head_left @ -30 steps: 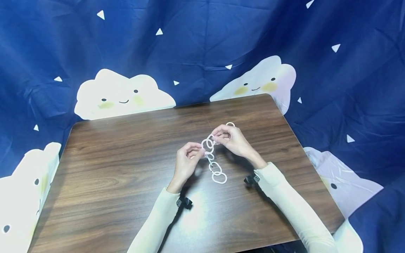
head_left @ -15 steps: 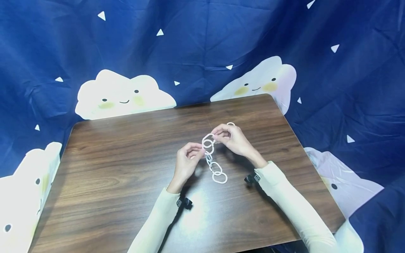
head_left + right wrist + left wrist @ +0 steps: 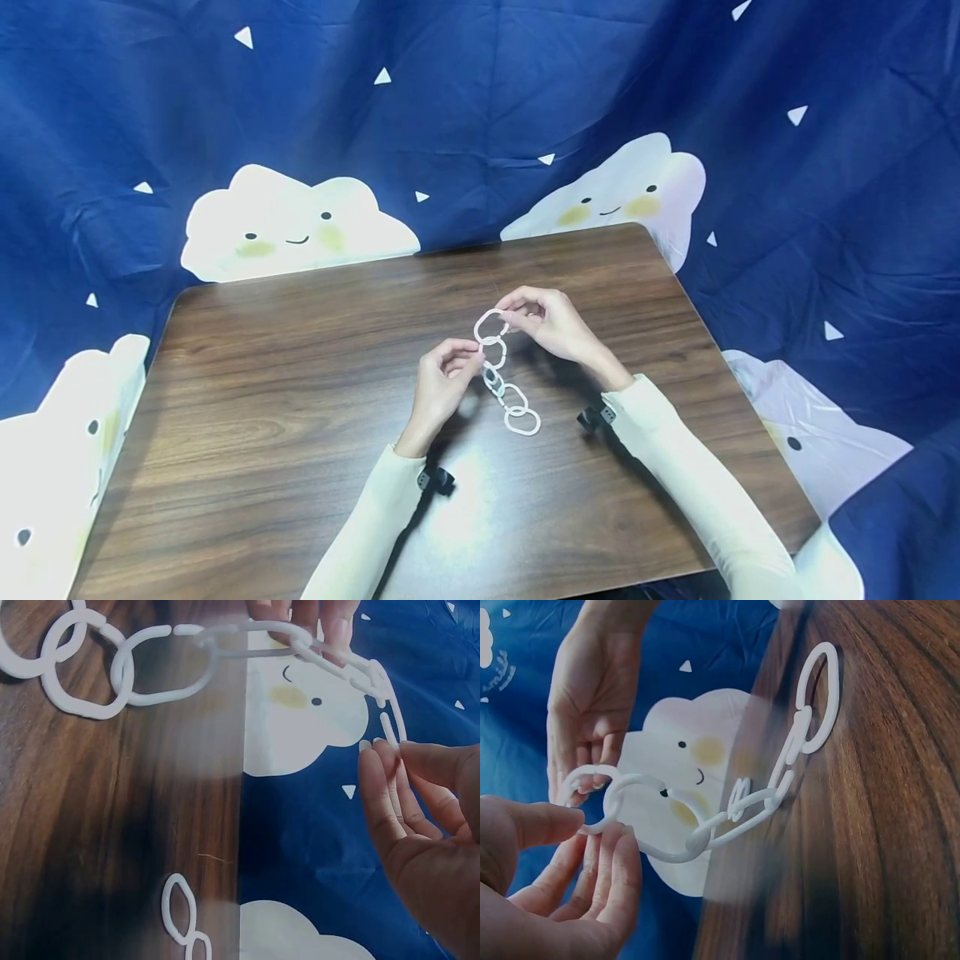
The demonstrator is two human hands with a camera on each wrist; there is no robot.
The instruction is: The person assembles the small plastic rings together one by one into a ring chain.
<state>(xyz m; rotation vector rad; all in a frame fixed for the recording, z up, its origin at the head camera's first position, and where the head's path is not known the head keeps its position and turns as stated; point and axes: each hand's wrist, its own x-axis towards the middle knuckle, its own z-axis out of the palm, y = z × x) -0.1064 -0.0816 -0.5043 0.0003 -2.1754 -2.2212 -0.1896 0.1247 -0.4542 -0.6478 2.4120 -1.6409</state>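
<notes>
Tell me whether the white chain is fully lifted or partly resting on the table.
Partly resting: the left hand and right hand hold up one end of the white chain; its other end lies on the table.

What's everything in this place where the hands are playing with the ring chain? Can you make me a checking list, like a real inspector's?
Surface: wood-grain table with a bright glare patch near the left cuff.
Job's things: white chain of linked rings, partly held up, its far end on the table; more white links lie on the table. I can't tell if they join it.
Clutter: thin pale line on the table; thread or scratch, can't tell.
Hands: left hand and right hand each pinch a link.
Cables: nothing seen.
Surroundings: blue cloth with smiling clouds and white triangles.
</notes>
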